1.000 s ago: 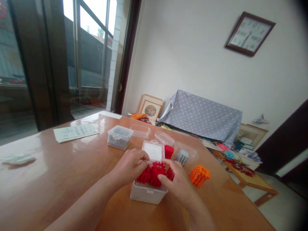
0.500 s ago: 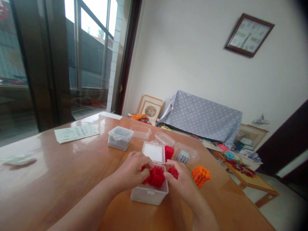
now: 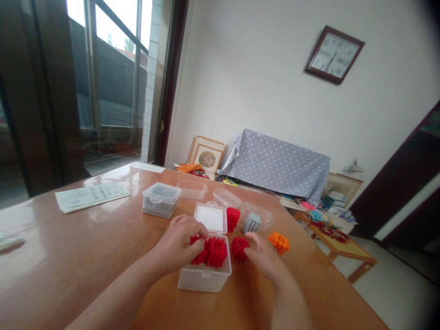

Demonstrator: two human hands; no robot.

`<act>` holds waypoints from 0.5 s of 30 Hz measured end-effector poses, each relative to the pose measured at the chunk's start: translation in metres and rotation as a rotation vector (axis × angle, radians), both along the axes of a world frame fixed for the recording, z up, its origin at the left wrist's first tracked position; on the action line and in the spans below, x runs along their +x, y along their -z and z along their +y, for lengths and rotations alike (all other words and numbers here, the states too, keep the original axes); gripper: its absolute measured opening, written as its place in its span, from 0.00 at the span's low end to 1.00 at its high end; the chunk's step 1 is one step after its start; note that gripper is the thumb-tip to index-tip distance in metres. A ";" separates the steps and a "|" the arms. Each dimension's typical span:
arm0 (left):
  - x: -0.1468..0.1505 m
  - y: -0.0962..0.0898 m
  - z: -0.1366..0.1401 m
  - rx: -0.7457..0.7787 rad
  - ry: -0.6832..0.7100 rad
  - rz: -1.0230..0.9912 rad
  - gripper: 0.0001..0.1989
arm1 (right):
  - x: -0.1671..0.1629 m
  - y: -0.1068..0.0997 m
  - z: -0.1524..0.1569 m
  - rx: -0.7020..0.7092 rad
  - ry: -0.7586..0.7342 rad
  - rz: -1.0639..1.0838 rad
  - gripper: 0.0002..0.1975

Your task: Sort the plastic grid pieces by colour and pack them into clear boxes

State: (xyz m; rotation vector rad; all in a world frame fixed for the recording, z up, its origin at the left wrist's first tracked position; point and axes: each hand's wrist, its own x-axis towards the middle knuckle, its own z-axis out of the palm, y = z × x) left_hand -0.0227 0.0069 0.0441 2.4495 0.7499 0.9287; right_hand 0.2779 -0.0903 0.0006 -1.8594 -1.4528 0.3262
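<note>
My left hand (image 3: 182, 240) reaches over the clear plastic box (image 3: 205, 280), its fingers closed on the left part of the red interlocking plastic pieces (image 3: 217, 252) inside. The box's hinged lid (image 3: 210, 218) is folded back. To the right of the box, my right hand (image 3: 264, 256) has its thumb and forefinger apart, beside a separate red stack (image 3: 239, 248). The thumb tip reaches that stack's right edge; whether it presses on it I cannot tell. Behind it stand another red stack (image 3: 233, 218) and a grey stack (image 3: 252, 222).
An orange stack (image 3: 278, 242) sits right of my right hand. Another lidded box (image 3: 161, 200) with grey contents stands back left, near clear plastic trays (image 3: 192, 190). A paper booklet (image 3: 92, 196) lies further left. The wooden table's (image 3: 330, 284) right edge slopes away.
My right hand has moved off the pieces in the box, rightward to the separate red stack. My left hand stays at the box. The view has turned slightly right.
</note>
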 end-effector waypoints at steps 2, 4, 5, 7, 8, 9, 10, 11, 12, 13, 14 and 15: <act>-0.001 0.000 0.003 0.001 -0.038 -0.014 0.10 | -0.003 0.001 0.000 -0.027 -0.046 0.009 0.25; -0.002 0.001 0.007 0.001 -0.063 -0.022 0.10 | -0.005 0.002 0.001 -0.044 -0.073 0.025 0.27; -0.003 0.002 0.008 0.000 -0.072 -0.026 0.10 | -0.006 0.002 0.002 -0.050 -0.083 0.036 0.27; -0.003 0.004 0.011 -0.005 -0.076 -0.030 0.10 | -0.006 0.003 0.003 -0.058 -0.101 0.059 0.28; -0.003 0.005 0.011 -0.007 -0.078 -0.032 0.09 | -0.005 0.004 0.004 -0.058 -0.108 0.070 0.27; -0.003 0.006 0.012 -0.009 -0.078 -0.033 0.09 | -0.005 0.005 0.004 -0.057 -0.111 0.080 0.27; -0.003 0.007 0.013 -0.011 -0.078 -0.034 0.09 | -0.005 0.006 0.004 -0.054 -0.111 0.089 0.26; -0.004 0.008 0.013 -0.011 -0.079 -0.034 0.09 | -0.005 0.007 0.004 -0.049 -0.109 0.096 0.26; -0.004 0.008 0.014 -0.012 -0.081 -0.037 0.09 | -0.005 0.007 0.004 -0.044 -0.106 0.102 0.25; -0.004 0.008 0.014 -0.012 -0.083 -0.042 0.09 | -0.005 0.007 0.004 -0.038 -0.104 0.107 0.25; -0.004 0.008 0.014 -0.013 -0.083 -0.045 0.09 | -0.005 0.006 0.004 -0.032 -0.101 0.112 0.25; -0.005 0.008 0.014 -0.014 -0.084 -0.050 0.09 | -0.005 0.005 0.003 -0.026 -0.099 0.117 0.25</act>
